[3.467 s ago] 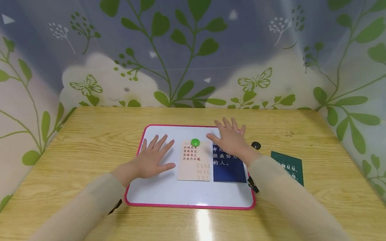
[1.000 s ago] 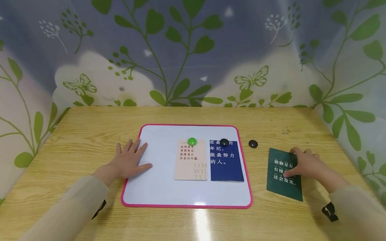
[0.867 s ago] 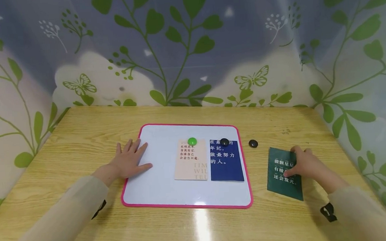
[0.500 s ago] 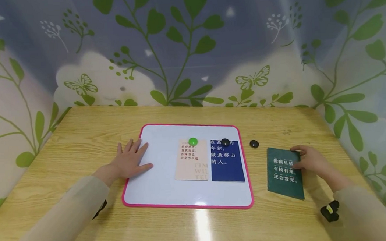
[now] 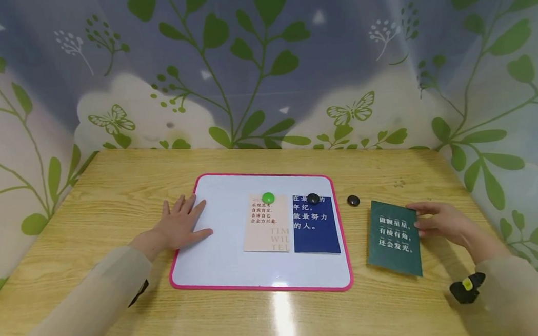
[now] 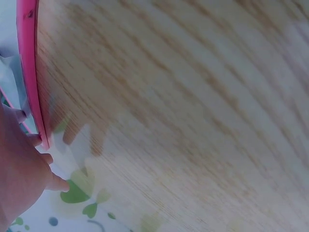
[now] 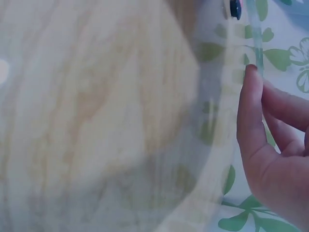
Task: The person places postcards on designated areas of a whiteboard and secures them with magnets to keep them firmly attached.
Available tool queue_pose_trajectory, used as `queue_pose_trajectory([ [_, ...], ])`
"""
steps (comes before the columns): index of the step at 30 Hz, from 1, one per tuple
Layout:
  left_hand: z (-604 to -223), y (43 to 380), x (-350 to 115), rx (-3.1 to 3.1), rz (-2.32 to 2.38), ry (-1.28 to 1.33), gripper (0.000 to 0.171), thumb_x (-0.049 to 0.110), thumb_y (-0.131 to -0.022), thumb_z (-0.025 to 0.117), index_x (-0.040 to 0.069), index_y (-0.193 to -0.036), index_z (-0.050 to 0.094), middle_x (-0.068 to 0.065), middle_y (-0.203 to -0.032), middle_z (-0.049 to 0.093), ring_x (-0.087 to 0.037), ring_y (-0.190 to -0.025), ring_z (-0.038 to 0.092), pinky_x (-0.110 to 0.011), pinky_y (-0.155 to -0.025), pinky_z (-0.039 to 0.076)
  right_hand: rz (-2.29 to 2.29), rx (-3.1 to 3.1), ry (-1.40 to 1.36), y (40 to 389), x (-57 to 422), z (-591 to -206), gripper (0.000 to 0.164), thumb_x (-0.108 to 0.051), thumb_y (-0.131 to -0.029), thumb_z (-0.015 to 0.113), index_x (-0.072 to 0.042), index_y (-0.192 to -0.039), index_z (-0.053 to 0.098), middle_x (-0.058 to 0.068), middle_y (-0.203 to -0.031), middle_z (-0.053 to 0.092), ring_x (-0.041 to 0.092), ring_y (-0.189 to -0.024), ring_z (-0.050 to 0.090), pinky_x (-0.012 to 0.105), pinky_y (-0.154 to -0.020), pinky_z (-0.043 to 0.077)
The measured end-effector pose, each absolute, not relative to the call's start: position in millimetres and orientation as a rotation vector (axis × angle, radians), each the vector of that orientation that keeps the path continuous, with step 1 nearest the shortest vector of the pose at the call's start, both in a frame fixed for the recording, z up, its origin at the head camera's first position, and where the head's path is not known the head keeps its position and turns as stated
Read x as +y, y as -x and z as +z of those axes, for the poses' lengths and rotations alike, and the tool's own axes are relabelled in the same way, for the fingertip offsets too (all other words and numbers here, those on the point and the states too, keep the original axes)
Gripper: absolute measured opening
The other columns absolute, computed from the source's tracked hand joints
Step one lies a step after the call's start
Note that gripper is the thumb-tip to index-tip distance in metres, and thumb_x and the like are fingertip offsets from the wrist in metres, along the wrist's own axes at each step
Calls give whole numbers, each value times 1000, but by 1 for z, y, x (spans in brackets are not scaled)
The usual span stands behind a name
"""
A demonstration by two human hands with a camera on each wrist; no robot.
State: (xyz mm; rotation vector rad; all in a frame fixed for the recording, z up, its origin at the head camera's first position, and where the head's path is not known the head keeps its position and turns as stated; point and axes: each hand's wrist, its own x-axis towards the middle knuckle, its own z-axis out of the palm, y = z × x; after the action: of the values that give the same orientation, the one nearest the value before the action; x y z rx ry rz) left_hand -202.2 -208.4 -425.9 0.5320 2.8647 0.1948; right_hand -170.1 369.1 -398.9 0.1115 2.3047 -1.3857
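My right hand [image 5: 443, 224] pinches the right edge of a dark green card [image 5: 393, 237] with white writing. The card seems slightly raised off the table, a shadow under it; the right wrist view shows its thin edge between thumb and fingers. With fingers spread, my left hand [image 5: 177, 227] rests on the left edge of a pink-rimmed whiteboard [image 5: 224, 268]. On the board lie a cream card [image 5: 266, 235] under a green round magnet [image 5: 268, 198] and a navy card [image 5: 316, 237] under a black round magnet [image 5: 313, 199].
A second black magnet [image 5: 353, 200] sits on the wooden table [image 5: 213, 320] between the board and the green card. Behind the table hangs a leaf-patterned curtain [image 5: 153, 82], which also runs along both sides.
The right hand let go of the navy card's top, where a black magnet now shows, and moved right to the green card. Its grip shifted to the card's right edge. The left hand moved left.
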Motion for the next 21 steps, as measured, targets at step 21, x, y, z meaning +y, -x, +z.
queue_pose_trajectory([
  [21,-424,201,-206,2861,229,-530,80,55,-91,47,5,-148,23,-26,-153,16,-51,-139,7,-73,-104,1,-1401,2270,-31,199,291,-368,59,0,-93,51,4,-146,24,25,-134,30,6,-85,56,22,-76,54],
])
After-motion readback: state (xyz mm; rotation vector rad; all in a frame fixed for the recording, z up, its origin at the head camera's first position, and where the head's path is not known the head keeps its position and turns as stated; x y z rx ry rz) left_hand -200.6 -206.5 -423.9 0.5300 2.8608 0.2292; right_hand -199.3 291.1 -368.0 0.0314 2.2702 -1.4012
